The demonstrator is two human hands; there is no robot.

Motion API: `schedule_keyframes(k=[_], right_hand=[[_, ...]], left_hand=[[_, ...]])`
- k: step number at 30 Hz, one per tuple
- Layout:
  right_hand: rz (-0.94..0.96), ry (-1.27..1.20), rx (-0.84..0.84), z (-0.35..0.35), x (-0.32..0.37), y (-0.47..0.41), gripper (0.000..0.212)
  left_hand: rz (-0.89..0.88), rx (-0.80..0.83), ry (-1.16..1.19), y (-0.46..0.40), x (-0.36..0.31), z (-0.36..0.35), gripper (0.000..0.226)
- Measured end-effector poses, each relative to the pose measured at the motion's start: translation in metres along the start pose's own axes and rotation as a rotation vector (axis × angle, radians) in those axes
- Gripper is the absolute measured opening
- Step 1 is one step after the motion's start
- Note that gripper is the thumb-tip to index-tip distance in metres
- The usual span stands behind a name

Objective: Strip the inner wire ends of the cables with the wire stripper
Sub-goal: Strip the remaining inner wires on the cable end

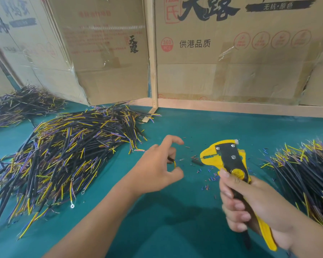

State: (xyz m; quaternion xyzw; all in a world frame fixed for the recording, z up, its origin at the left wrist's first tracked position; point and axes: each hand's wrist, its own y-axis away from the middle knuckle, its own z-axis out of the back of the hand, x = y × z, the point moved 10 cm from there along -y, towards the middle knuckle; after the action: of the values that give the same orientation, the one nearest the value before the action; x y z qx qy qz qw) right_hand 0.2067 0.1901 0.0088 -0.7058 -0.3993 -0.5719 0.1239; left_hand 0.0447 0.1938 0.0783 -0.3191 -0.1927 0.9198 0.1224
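My right hand grips the handles of a yellow and black wire stripper, its jaws pointing up and left above the green table. My left hand sits just left of the jaws and holds a short black cable whose yellow inner wire end peeks out between the curled fingers; most of that cable is hidden by the hand. The cable end and the stripper jaws are apart. A big heap of black cables with yellow, purple and blue ends lies at the left.
A second cable pile lies at the right edge, a third pile at the far left back. Small insulation scraps litter the green mat. Cardboard boxes and a wooden post wall off the back.
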Motion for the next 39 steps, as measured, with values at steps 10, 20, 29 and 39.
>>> schedule_keyframes(k=[10,20,29,39], right_hand=[[-0.15,-0.262,0.033,-0.011,-0.024,-0.019,0.041],[-0.089,-0.221,0.158,-0.023,-0.03,-0.018,0.049],[-0.037,-0.293,0.138,-0.036,-0.022,-0.013,0.056],[-0.004,-0.251,0.169,-0.02,-0.031,-0.025,0.041]], left_hand=[[-0.222,-0.271,-0.513,0.002,-0.041,0.016,0.051],[-0.291,-0.283,-0.607,0.004,-0.048,0.006,0.062],[-0.315,-0.331,-0.63,0.004,-0.047,0.0,0.057],[-0.171,-0.274,-0.565,-0.003,-0.031,0.005,0.071]])
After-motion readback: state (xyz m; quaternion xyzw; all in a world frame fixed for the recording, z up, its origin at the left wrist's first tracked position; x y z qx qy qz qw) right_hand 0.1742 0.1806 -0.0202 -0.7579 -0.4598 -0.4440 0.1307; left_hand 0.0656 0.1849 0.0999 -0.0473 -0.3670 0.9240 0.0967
